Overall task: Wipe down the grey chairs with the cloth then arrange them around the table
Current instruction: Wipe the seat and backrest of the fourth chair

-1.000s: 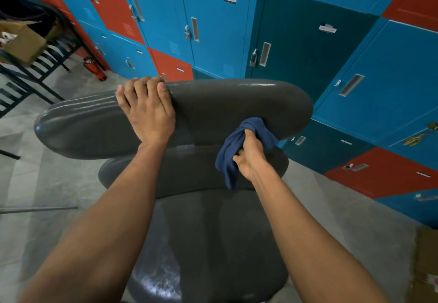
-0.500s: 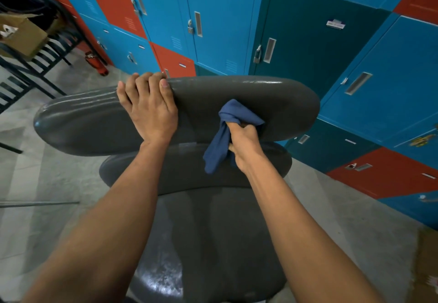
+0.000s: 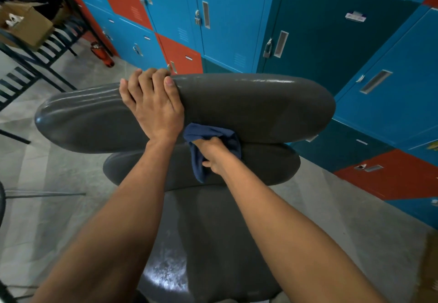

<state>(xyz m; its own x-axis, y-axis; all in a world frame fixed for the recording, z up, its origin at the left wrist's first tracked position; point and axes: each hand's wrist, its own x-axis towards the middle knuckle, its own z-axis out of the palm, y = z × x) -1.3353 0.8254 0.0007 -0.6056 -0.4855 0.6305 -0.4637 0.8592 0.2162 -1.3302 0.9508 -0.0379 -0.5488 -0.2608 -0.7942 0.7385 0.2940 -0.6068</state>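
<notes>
Grey plastic chairs stand stacked right in front of me; the top chair's backrest [image 3: 248, 106] spans the middle of the view, a second backrest [image 3: 267, 165] shows just below it, and the seat [image 3: 206, 243] lies between my forearms. My left hand [image 3: 154, 108] grips the top edge of the upper backrest, fingers curled over it. My right hand [image 3: 215, 155] holds a dark blue cloth [image 3: 213, 134] bunched against the lower edge of that backrest, close beside my left wrist. Part of the cloth hangs below my fist.
Blue, teal and red lockers [image 3: 331, 42] line the wall just behind the chairs. A black metal rack [image 3: 40, 49] with a cardboard box [image 3: 26, 25] stands at the far left, a red fire extinguisher [image 3: 103, 55] beside it. Grey concrete floor [image 3: 47, 172] lies around the chairs.
My right hand has slid the cloth leftward and down along the backrest, from its right part to beside my left wrist. My left hand keeps its grip.
</notes>
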